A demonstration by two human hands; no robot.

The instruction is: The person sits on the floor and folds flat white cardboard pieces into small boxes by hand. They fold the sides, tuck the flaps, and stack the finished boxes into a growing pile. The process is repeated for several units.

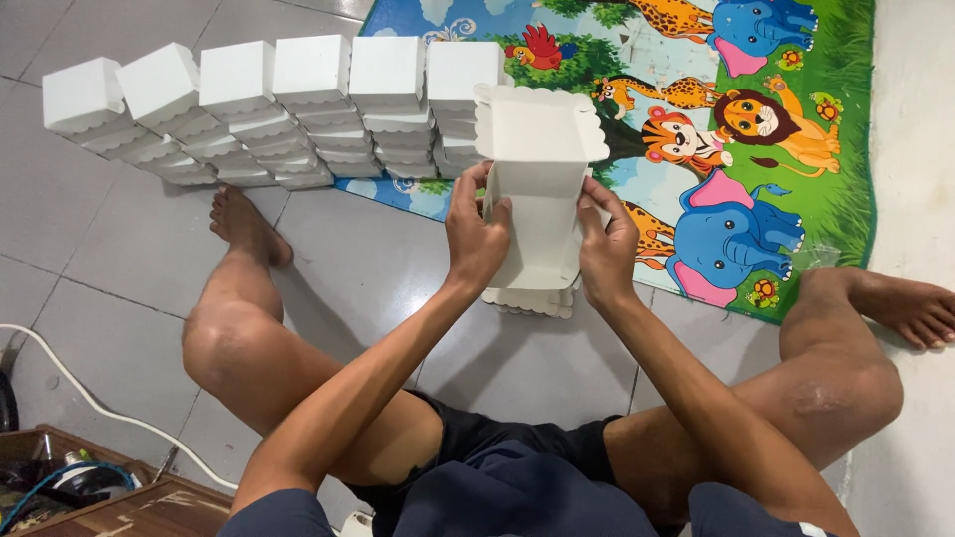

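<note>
From the head camera, which looks down, a person sits on the grey tiled floor (pixel 378 268) with both legs spread wide, so the space between the knees is free for the work. The left hand (pixel 476 239) and the right hand (pixel 605 249) hold between them a white cardboard box with scalloped flaps, half folded (pixel 537 179). It is raised above the floor, in the middle of the scene, its open flaps pointing to the far side. The grip of each hand is closed on a side wall of the box, the fingers in front and the thumbs toward the body, probably to press the walls into shape.

Directly below the box, on the floor, lies a small flat stack of unfolded white cardboard blanks (pixel 529 299), near enough to take easily. At the far left, rows of finished white boxes stacked in columns (pixel 279 109) stand, out of the way. A colourful foam play mat with cartoon animals (pixel 736 129) covers the far right floor. A white cable (pixel 99 403) runs at the near left.
</note>
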